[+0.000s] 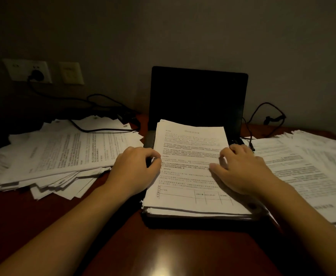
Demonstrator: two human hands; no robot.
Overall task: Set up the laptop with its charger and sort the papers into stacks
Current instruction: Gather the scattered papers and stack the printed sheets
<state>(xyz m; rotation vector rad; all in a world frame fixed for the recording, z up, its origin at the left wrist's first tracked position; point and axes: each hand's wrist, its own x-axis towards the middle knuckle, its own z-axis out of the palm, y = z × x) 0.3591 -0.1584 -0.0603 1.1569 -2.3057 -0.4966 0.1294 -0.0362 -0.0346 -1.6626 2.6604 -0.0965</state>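
Dim room, dark table (173,251): a paper stack (189,180) lies on the open laptop (198,96) at mid-table. The left hand (137,170) curls round its left edge. The right hand (240,170) rests bent-fingered on top, grip unclear. Squaring seems underway; next, lift the stack onto bare table.

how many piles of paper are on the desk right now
3: a loose pile at left, a squared stack on the open laptop under the left hand and right hand, a fanned pile at right. More sheets may lie beyond the frame's edges.
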